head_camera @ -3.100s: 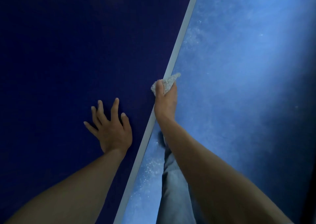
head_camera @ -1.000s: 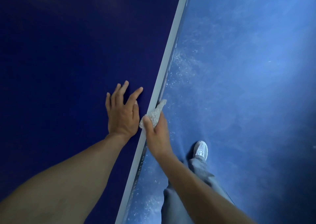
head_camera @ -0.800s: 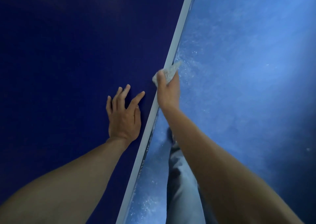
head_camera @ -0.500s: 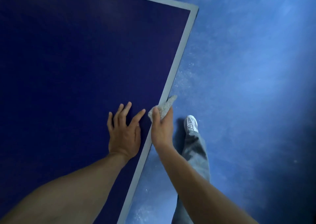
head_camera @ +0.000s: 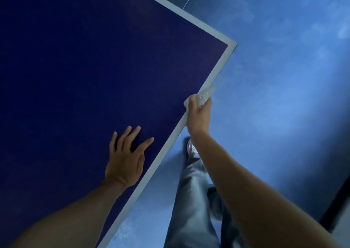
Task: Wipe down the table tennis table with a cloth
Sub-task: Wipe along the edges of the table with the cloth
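Pale, nubbly cloth [head_camera: 203, 95], bunched in the right hand [head_camera: 199, 116], rubs the dark-blue table's [head_camera: 94, 67] white edge near its corner while the left hand [head_camera: 125, 162] rests spread flat; remaining work seemingly unclear.

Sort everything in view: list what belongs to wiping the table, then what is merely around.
In the job:
dark blue table tennis table with a pale grey border; crumpled whitish cloth, held at the table's side edge; right hand, gripping that cloth; left hand, flat on the tabletop.

Merely around:
speckled blue floor; grey trouser leg; pale shoe, partly hidden by the right arm.
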